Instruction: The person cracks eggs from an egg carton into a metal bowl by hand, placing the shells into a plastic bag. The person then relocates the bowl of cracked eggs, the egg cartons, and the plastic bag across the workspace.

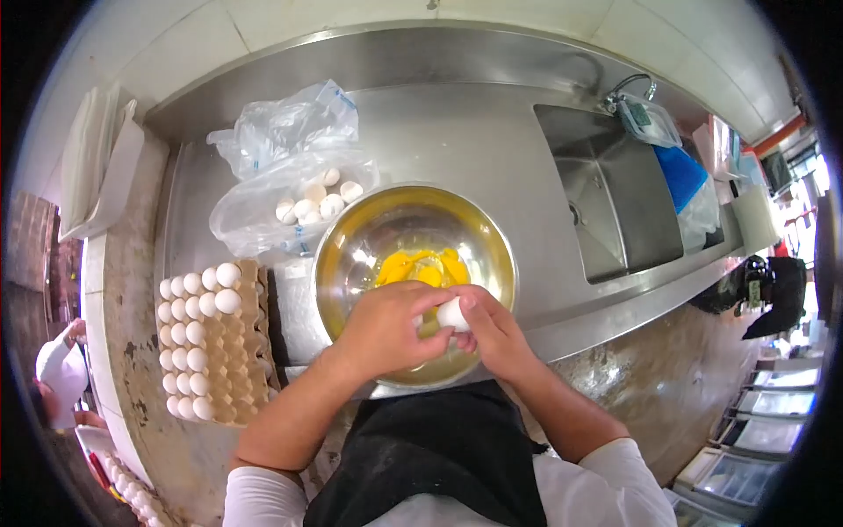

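A white egg [453, 314] is between my two hands, above the near part of a large metal bowl [351, 237]. My right hand [496, 331] grips it with fingers and thumb. My left hand [391, 327] curls against its left side, and a bit of white shell shows by the left fingers. Several yellow yolks [428, 276] lie in the bottom of the bowl. Left of it, a clear plastic bag [246, 206] holds several eggshells [331, 205]. A cardboard egg tray [233, 351] with rows of white eggs [195, 334] stands at the left.
A crumpled plastic bag [299, 123] lies at the back left of the steel counter [457, 132]. To the right is a sink [615, 202] with a faucet [632, 83], a clear container [650, 121] and a blue item [680, 178]. Part of another person [61, 373] shows at far left.
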A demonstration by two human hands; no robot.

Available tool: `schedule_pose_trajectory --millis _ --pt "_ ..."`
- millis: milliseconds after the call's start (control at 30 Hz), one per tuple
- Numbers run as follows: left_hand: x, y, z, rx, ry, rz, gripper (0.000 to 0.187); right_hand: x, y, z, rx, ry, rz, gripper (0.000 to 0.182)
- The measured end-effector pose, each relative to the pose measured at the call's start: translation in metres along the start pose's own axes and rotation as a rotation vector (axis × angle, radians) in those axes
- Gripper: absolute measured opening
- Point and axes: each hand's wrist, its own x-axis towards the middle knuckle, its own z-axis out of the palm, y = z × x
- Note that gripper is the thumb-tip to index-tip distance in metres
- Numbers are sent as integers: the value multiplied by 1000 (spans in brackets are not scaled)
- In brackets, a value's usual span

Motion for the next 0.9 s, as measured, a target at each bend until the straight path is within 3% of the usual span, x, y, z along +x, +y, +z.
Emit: schedule_pose_trajectory --millis 433,500,533,600,833,900 --pt "0 -17 -8 -77 40 -24 34 20 -17 -8 -84 -81 132 41" --pt "-2 -18 -12 -122 37 -31 34 20 -26 -12 -371 -114 -86 42" --pt "-4 -19 -14 -119 40 -24 33 19 -33 -13 -370 -116 -82 42" --pt "-6 -18 -18 -118 40 -22 33 15 -47 -14 -720 -70 -188 47" --pt "-6 -12 -24 -144 107 -3 34 21 -60 -10 -714 -85 -130 48" --pt "-9 -10 -21 -176 155 -9 37 29 -35 -6 -271 -164 -165 44"
